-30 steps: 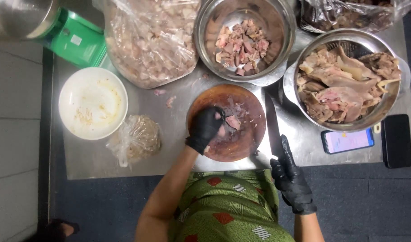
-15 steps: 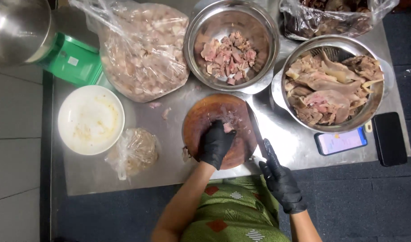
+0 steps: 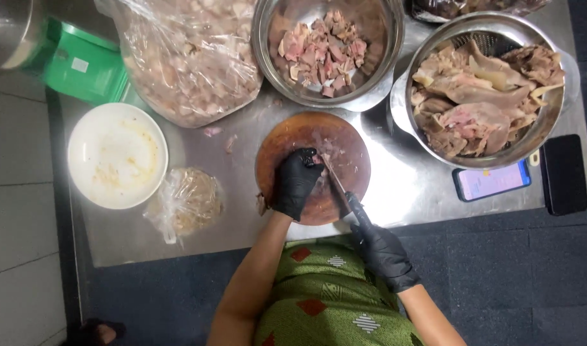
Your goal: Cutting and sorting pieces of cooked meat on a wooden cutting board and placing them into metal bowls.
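A round wooden chopping board (image 3: 354, 147) lies on the steel table (image 3: 408, 192). My left hand (image 3: 296, 182), in a black glove, presses down on a small piece of raw meat (image 3: 323, 156) near the board's middle. My right hand (image 3: 382, 253), also gloved in black, grips the handle of a knife (image 3: 337, 182); its blade lies across the board beside my left fingers. A steel bowl of cut meat pieces (image 3: 322, 48) stands just beyond the board. To the right stands a steel colander of large raw meat pieces (image 3: 482, 96).
A clear plastic bag of meat chunks (image 3: 187, 57) lies at the back left, next to a green box (image 3: 82, 64). A white bowl (image 3: 117, 156) and a small tied bag (image 3: 186, 202) sit at the left. Two phones (image 3: 492, 181) (image 3: 564, 173) lie at the right edge.
My right hand has brought the knife from the table right of the board onto the board beside my left hand. My left hand has shifted on the meat. The camera has moved closer.
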